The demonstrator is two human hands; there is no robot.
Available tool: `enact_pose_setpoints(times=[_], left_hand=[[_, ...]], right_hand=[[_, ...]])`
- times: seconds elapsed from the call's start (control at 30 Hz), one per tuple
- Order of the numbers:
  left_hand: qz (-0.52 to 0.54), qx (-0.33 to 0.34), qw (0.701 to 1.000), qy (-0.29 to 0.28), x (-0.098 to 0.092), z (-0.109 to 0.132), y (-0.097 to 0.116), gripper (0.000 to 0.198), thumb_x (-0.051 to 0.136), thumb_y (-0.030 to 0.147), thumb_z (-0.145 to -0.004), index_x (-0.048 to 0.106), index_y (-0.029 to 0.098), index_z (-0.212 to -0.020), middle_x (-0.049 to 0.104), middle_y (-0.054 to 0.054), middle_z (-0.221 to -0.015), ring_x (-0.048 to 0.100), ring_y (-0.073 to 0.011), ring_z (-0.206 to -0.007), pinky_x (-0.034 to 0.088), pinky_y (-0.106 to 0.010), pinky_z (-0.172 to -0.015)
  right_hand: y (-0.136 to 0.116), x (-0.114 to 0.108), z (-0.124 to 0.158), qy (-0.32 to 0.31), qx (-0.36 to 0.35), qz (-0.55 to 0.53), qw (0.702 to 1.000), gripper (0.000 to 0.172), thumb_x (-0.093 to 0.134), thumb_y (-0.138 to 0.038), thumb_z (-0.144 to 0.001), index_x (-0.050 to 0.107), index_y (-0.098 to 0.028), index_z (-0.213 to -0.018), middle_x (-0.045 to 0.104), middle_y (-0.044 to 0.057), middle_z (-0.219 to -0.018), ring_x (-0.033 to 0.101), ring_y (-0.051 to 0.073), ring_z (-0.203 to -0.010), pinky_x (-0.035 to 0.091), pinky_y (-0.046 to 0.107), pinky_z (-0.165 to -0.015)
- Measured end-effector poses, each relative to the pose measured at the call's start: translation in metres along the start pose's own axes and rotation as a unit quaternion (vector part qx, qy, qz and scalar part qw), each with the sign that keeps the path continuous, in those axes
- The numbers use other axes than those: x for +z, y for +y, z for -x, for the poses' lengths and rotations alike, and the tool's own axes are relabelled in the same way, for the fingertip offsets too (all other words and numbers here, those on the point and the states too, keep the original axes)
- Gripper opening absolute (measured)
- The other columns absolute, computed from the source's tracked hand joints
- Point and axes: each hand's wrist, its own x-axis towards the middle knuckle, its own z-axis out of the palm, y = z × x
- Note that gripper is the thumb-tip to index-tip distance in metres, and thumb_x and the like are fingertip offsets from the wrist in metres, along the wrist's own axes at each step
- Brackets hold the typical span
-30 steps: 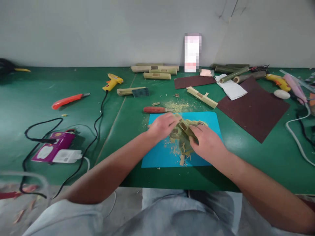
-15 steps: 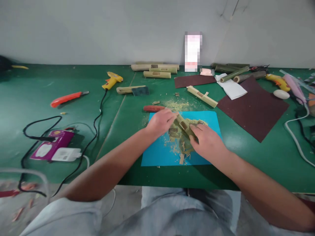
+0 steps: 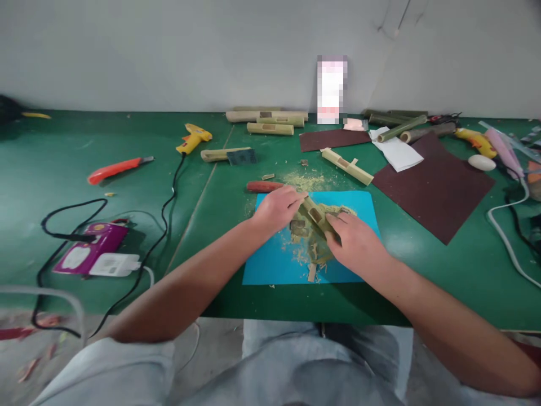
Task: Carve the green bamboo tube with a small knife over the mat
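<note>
A bamboo tube [image 3: 315,214] with a rectangular opening cut in its upper side lies slantwise over the blue sheet [image 3: 262,270]. My left hand [image 3: 279,207] is closed at the tube's far left end, fingers bent around it. On the near right end my right hand [image 3: 353,237] grips the same tube, thumb on the near side. Pale sawdust and shavings [image 3: 319,254] are spread beneath it. A small dark flat piece [image 3: 298,228] lies just left of the tube. Beyond my left hand rests a red handle [image 3: 264,186]; its other end is hidden.
Another cut bamboo piece [image 3: 347,166] lies behind the sheet, and several more [image 3: 270,129] line the wall. At left are a yellow glue gun [image 3: 193,138], a red-handled knife [image 3: 116,169] and a purple power strip [image 3: 91,248] with cables. Brown sheets [image 3: 439,192] lie at right.
Hardly anything differs. Both hands keep their hold on the bamboo tube in nearly the same place, and the view has shifted very slightly.
</note>
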Motion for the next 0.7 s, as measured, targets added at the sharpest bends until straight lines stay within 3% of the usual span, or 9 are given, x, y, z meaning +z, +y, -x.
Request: enact_pose_setpoints(times=[0.13,0.27,0.37,0.47,0.6,0.7], left_hand=[[0.017,0.006,1.0,-0.017,0.0,0.001,0.0,0.032,0.046,0.03,-0.104,0.071,0.016,-0.119,0.072,-0.008,-0.096,0.069,-0.0179,-0.09,0.057,-0.03,-0.079],[0.023,-0.023,0.999,0.007,-0.001,0.0,-0.003,0.031,0.048,0.03,-0.103,0.072,0.016,-0.114,0.072,-0.009,-0.094,0.069,-0.0187,-0.09,0.057,-0.032,-0.082],[0.033,-0.012,0.999,-0.014,-0.001,-0.002,-0.004,0.031,0.048,0.03,-0.103,0.072,0.015,-0.117,0.072,-0.01,-0.097,0.069,-0.0188,-0.091,0.057,-0.032,-0.082],[0.027,-0.025,0.999,0.001,-0.001,-0.002,-0.008,0.032,0.048,0.029,-0.103,0.073,0.013,-0.113,0.072,-0.01,-0.094,0.068,-0.0196,-0.09,0.057,-0.033,-0.083],[0.002,-0.034,0.999,0.009,-0.004,0.0,-0.015,0.032,0.048,0.03,-0.102,0.072,0.014,-0.116,0.071,-0.009,-0.093,0.068,-0.0186,-0.087,0.057,-0.032,-0.081],[0.015,-0.026,0.999,0.014,-0.004,0.001,-0.014,0.031,0.048,0.03,-0.103,0.072,0.016,-0.116,0.07,-0.008,-0.093,0.068,-0.0173,-0.088,0.057,-0.03,-0.081]], right_hand=[[0.001,0.0,0.0,-0.004,-0.003,-0.001,1.0,0.036,0.046,-0.021,-0.094,0.065,-0.01,-0.123,0.069,0.017,-0.106,0.064,0.029,-0.102,0.053,0.046,-0.091],[0.001,0.001,0.0,-0.004,-0.001,-0.001,1.0,0.037,0.046,-0.022,-0.095,0.064,-0.009,-0.125,0.069,0.018,-0.106,0.064,0.03,-0.103,0.054,0.045,-0.089],[0.0,0.001,0.0,-0.01,0.001,-0.002,1.0,0.036,0.045,-0.022,-0.095,0.065,-0.009,-0.122,0.069,0.018,-0.104,0.064,0.029,-0.101,0.053,0.045,-0.088],[-0.001,-0.001,0.0,-0.006,-0.002,-0.002,1.0,0.036,0.046,-0.021,-0.094,0.065,-0.009,-0.121,0.069,0.017,-0.104,0.063,0.029,-0.101,0.052,0.044,-0.088],[-0.003,-0.005,0.001,-0.014,-0.003,-0.002,1.0,0.027,0.046,-0.02,-0.093,0.068,-0.014,-0.107,0.069,0.014,-0.097,0.063,0.026,-0.094,0.05,0.04,-0.084],[-0.004,-0.005,0.001,-0.015,-0.004,0.006,1.0,0.027,0.046,-0.02,-0.094,0.068,-0.014,-0.107,0.069,0.014,-0.097,0.063,0.026,-0.093,0.05,0.039,-0.082]])
